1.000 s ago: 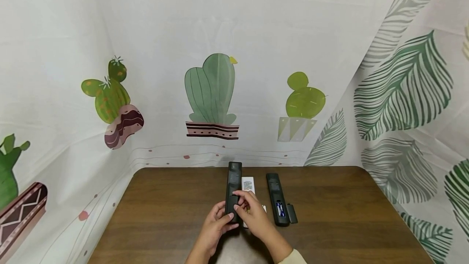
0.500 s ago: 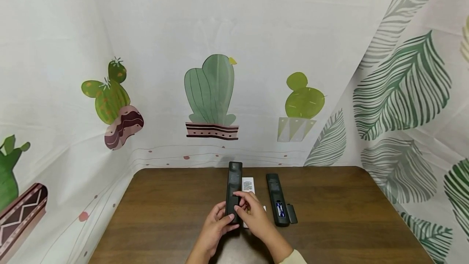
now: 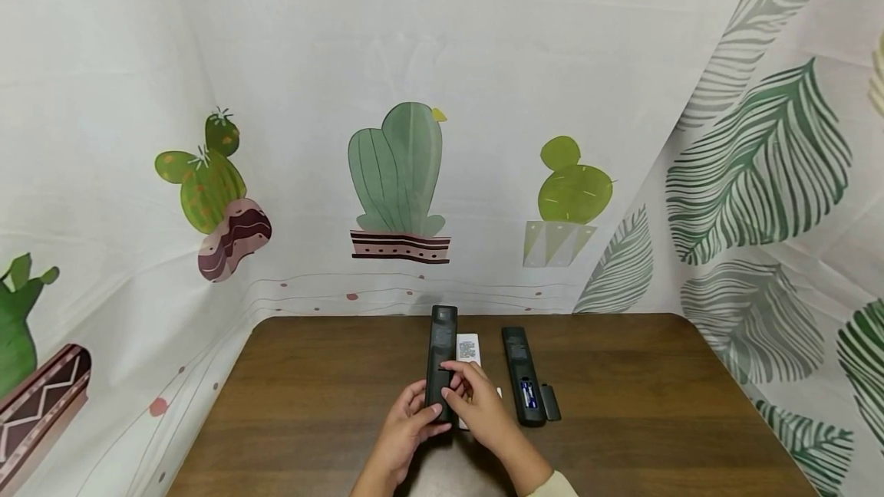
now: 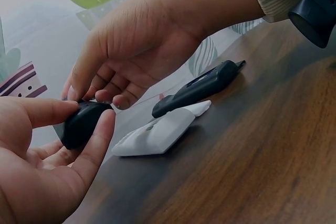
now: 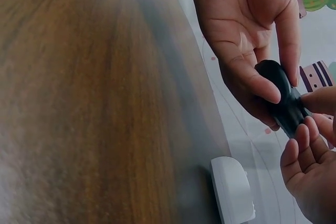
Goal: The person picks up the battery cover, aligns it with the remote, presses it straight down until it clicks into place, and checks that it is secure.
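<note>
left hand (image 3: 406, 424): grips remote control (image 3: 441, 343) between fingers
right hand (image 3: 478, 405): thumb, forefinger pinch its back
remote control: could slip if left grip loosens

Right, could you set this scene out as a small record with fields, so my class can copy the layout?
Left hand: grips near end of long black plastic remote
Right hand: holds the same remote's right side
Lying right: second long black plastic remote, blue batteries exposed
Beside it: small black rectangular cover
Partly hidden: white object with printed text, between the remotes in the head view
Surface: brown wood-grain table
</note>
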`<state>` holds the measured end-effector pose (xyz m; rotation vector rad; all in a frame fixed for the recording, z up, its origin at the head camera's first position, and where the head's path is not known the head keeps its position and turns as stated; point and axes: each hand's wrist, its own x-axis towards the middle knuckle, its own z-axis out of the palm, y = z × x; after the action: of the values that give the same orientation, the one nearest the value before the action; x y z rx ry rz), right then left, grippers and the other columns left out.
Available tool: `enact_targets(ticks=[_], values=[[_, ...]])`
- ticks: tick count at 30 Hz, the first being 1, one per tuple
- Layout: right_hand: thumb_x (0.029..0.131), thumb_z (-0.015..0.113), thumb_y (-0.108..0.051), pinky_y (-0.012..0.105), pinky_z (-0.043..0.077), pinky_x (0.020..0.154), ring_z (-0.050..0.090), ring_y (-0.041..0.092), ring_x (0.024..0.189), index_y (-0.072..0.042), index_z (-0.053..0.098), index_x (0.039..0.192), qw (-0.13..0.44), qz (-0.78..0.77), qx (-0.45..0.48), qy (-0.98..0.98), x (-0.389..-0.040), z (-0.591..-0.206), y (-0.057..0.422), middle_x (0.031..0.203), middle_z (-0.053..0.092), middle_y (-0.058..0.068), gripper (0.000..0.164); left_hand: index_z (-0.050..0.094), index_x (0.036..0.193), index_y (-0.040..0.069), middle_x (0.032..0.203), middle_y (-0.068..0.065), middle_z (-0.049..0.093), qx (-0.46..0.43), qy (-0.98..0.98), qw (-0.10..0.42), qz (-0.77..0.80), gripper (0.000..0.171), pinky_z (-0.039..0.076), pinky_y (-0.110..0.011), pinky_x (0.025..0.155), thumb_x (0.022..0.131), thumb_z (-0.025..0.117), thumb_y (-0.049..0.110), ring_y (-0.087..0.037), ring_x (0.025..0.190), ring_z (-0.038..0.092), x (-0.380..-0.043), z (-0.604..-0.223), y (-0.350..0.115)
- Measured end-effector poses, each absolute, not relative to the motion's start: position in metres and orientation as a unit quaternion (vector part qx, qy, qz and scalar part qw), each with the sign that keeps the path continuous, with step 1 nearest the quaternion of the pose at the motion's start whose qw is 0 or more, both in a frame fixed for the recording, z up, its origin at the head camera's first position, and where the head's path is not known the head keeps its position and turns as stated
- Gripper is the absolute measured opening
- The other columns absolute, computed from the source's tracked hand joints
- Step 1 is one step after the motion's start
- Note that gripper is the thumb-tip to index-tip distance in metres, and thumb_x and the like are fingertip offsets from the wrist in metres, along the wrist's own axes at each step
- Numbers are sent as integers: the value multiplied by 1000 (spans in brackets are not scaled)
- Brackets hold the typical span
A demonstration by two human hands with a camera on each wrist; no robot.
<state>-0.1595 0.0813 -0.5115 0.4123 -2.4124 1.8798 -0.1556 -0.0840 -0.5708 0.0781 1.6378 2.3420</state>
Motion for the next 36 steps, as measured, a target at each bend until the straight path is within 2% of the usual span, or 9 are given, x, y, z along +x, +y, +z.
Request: enact_targets(ticks=[9,18,26,32,36], values=[[90,67,5,18,45,73,51,10,81,-1,64,125,19,605,111,-789,-166,-521,81,99,58,20,36,31,148,-6,128,-10,62,27,566,138,812,62,59,-41,91,96,62,5,-20,108,66,-155,-572,-83],[89,73,-4,18,46,73,53,11,83,-13,62,130,50,608,93,-787,-178,-546,84,101,59,12,43,31,149,-5,130,-11,61,27,568,140,811,63,59,-41,91,96,63,6,-21,109,66,-156,-572,-82],[89,76,-11,19,49,75,56,18,88,-11,55,137,77,623,65,-776,-179,-549,81,115,54,17,52,33,148,-4,126,-10,63,17,564,140,814,62,59,-43,91,95,63,4,-22,107,67,-154,-571,-82],[96,68,-24,25,55,83,65,20,102,-6,45,148,38,624,53,-779,-180,-548,80,130,60,20,60,34,148,-4,126,-11,62,15,562,139,816,61,60,-43,90,95,63,4,-23,108,67,-153,-570,-82],[99,64,-30,32,54,90,67,24,108,-3,40,152,4,629,48,-776,-181,-547,79,127,65,20,64,34,148,-3,126,-10,62,16,561,141,816,61,60,-43,90,95,63,4,-23,106,67,-153,-569,-81]])
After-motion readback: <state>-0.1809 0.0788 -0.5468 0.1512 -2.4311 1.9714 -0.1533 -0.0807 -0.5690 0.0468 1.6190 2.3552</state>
